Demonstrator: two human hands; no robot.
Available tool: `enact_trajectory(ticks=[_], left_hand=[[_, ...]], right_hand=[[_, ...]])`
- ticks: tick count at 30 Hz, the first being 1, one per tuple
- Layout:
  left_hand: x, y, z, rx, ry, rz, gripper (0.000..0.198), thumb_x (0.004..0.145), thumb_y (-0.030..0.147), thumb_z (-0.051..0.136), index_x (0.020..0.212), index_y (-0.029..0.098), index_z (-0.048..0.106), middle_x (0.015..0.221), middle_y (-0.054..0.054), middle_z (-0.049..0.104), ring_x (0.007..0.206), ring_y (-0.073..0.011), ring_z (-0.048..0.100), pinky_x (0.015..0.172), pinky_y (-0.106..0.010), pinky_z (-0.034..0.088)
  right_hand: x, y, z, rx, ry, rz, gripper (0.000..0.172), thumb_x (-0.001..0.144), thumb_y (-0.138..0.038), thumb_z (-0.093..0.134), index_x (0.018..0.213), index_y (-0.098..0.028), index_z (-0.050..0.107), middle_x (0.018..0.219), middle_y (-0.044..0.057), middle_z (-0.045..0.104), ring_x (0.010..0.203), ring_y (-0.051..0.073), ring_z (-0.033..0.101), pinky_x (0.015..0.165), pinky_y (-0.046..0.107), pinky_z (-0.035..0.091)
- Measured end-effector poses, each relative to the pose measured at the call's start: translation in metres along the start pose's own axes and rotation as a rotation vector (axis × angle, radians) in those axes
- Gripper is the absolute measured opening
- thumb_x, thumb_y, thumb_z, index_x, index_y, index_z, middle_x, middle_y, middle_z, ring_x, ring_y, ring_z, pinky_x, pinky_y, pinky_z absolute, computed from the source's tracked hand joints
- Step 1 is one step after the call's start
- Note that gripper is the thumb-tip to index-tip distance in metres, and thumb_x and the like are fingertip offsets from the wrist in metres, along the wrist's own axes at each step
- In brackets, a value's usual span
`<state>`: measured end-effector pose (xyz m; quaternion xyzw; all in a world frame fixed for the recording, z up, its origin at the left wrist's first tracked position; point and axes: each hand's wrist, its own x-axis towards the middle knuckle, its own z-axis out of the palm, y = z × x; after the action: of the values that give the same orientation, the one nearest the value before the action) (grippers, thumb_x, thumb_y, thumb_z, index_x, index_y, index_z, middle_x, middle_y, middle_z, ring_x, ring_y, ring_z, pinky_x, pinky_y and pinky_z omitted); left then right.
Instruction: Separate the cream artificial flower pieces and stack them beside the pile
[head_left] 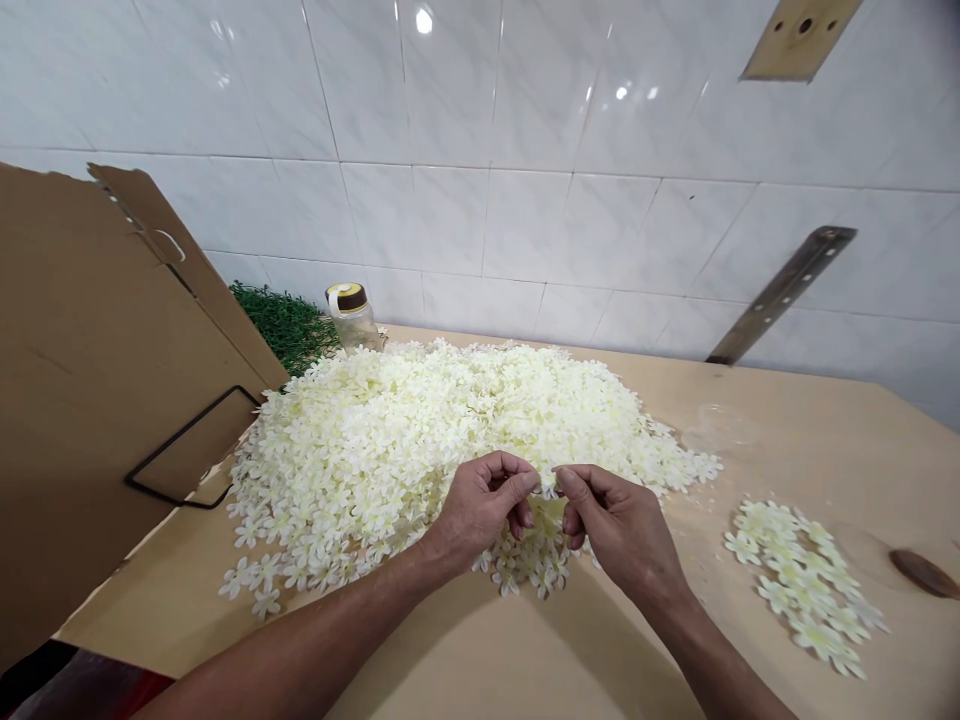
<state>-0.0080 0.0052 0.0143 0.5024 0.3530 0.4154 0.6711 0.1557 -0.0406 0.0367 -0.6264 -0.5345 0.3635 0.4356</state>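
A large heap of pale cream artificial flowers (420, 420) spreads over the middle of the table. Just in front of it, both hands are raised close together with a small white flower (548, 484) between their fingertips. My left hand (487, 500) pinches the flower's left side with thumb and forefinger. On the other side, my right hand (611, 515) pinches its right edge, its other fingers curled. More flowers hang or lie right beneath the hands. A smaller flat group of flowers (806, 580) lies on the table at the right.
A cardboard panel (82, 380) with a black wire frame (184, 435) stands at the left. Behind the heap are a bottle with a brown and yellow lid (352, 315) and green artificial foliage (285, 325). A metal bracket (784, 295) rises at the back right of the table (720, 420).
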Motion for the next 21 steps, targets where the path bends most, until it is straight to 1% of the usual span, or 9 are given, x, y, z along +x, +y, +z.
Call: enact_trajectory(ticks=[7, 10, 16, 21], left_hand=[[0.001, -0.006, -0.001, 0.019, 0.056, 0.011, 0.033, 0.081, 0.046, 0.069, 0.087, 0.014, 0.063, 0.052, 0.001, 0.058, 0.044, -0.0111, 0.052, 0.043, -0.022, 0.044], [0.002, -0.005, -0.001, 0.033, 0.086, 0.04, 0.032, 0.082, 0.046, 0.069, 0.086, 0.015, 0.061, 0.052, 0.001, 0.058, 0.043, -0.0111, 0.052, 0.043, -0.022, 0.045], [0.002, -0.002, -0.003, 0.041, 0.137, 0.1, 0.03, 0.084, 0.044, 0.066, 0.087, 0.016, 0.058, 0.054, 0.002, 0.06, 0.043, -0.011, 0.053, 0.042, -0.022, 0.046], [0.003, -0.007, -0.003, 0.048, 0.127, 0.121, 0.029, 0.085, 0.043, 0.066, 0.086, 0.015, 0.058, 0.052, 0.002, 0.058, 0.042, -0.0105, 0.051, 0.042, -0.021, 0.044]], right_hand=[[0.001, 0.006, -0.001, -0.044, 0.08, -0.038, 0.049, 0.085, -0.066, 0.056, 0.08, -0.019, 0.069, 0.049, 0.0, 0.06, 0.042, 0.016, 0.058, 0.045, 0.026, 0.049], [0.003, 0.009, -0.002, -0.04, 0.086, -0.041, 0.048, 0.085, -0.065, 0.056, 0.082, -0.019, 0.068, 0.05, 0.0, 0.059, 0.043, 0.016, 0.057, 0.045, 0.026, 0.049], [0.005, 0.008, -0.007, 0.076, 0.067, -0.045, 0.041, 0.086, -0.059, 0.06, 0.083, -0.018, 0.065, 0.058, -0.001, 0.06, 0.045, 0.013, 0.057, 0.047, 0.025, 0.048], [0.006, 0.006, -0.013, 0.178, 0.06, -0.083, 0.036, 0.088, -0.053, 0.062, 0.081, -0.018, 0.062, 0.069, 0.0, 0.063, 0.045, 0.011, 0.058, 0.048, 0.025, 0.048]])
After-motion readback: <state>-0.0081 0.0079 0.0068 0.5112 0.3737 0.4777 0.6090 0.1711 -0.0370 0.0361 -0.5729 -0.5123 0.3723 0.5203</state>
